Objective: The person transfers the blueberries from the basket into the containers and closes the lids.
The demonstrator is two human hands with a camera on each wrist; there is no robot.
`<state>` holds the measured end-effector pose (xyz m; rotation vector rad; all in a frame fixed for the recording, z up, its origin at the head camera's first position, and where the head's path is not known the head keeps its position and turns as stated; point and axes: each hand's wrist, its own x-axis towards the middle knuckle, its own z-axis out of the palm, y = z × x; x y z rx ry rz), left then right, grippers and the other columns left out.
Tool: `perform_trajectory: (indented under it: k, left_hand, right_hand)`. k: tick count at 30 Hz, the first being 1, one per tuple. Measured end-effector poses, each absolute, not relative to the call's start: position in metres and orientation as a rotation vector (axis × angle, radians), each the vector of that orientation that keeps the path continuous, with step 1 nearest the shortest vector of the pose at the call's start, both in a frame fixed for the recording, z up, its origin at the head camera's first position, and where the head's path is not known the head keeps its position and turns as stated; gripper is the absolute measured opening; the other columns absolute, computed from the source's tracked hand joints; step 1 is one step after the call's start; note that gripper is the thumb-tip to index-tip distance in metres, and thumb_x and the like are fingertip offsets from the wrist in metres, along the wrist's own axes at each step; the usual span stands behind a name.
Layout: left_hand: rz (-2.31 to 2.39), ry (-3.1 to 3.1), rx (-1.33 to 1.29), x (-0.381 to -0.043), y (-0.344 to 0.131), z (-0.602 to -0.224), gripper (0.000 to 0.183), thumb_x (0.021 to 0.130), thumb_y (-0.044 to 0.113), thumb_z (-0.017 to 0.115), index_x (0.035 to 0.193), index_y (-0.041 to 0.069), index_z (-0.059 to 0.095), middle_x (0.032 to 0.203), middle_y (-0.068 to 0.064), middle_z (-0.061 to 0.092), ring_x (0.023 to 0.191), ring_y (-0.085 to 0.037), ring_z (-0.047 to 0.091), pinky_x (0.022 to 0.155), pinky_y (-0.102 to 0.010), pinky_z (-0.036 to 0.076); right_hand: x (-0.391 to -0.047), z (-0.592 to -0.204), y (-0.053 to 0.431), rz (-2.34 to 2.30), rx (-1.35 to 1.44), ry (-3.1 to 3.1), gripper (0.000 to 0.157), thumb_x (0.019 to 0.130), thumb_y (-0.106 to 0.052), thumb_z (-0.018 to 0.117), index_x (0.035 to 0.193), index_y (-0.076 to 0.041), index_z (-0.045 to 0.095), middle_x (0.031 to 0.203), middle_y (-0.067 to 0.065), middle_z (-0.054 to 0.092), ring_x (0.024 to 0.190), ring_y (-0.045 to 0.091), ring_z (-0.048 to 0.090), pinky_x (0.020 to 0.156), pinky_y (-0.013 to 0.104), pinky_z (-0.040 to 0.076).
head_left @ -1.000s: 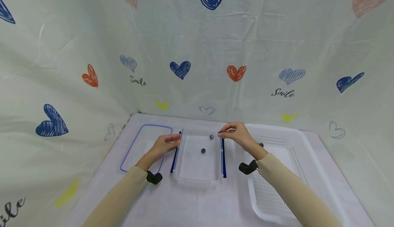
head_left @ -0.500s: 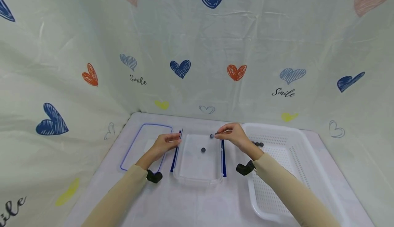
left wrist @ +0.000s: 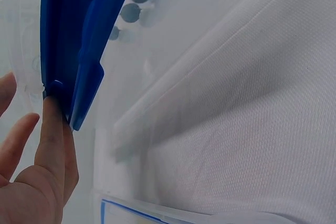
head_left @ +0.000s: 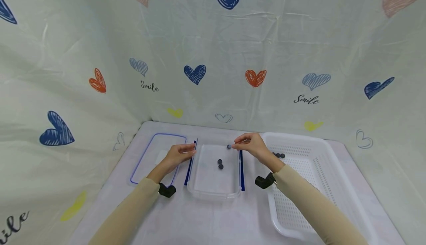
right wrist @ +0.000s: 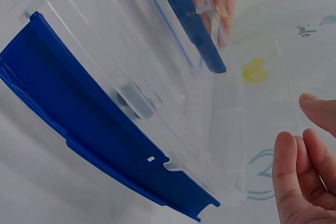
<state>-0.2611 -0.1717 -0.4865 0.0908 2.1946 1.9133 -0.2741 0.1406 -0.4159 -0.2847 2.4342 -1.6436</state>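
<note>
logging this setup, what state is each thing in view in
clear container: upright, uncovered
blue-edged lid: off, lying left of the container
blue latches: unfastened, angled outward
balls in the container: three, lying loose
white basket: upright, holding more dark balls
left hand: fingers against the left latch
right hand: thumb and fingers apart, holding nothing
</note>
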Motion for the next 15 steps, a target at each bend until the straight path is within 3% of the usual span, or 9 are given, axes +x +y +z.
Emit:
perform_trajectory:
  k: [6,15]
  left_hand:
    - [1.894,2.212,0.077,-0.262,-0.171,-0.488,0.051,0.081,0.019,0.072,0.127,0.002,0.055,0.124,-0.015,0.055,0.103,-0.018,0.059,0.084,-0.027,0.049]
    - [1.835,2.232,0.098,-0.259,-0.171,-0.478,0.051,0.085,0.016,0.068,0.129,0.000,0.051,0.129,-0.017,0.051,0.109,-0.021,0.055,0.088,-0.029,0.048]
  right_hand:
    - [-0.274,-0.414,0.147,-1.641,-0.285,2.467,0.033,0.072,-0.021,0.079,0.095,0.001,0.068,0.086,0.007,0.069,0.079,0.018,0.065,0.079,0.036,0.051]
    - [-0.268,-0.400,0.160,-1.704,-0.269,2.437,0.036,0.075,-0.019,0.077,0.100,0.005,0.065,0.091,0.015,0.068,0.084,0.028,0.065,0.087,0.040,0.048]
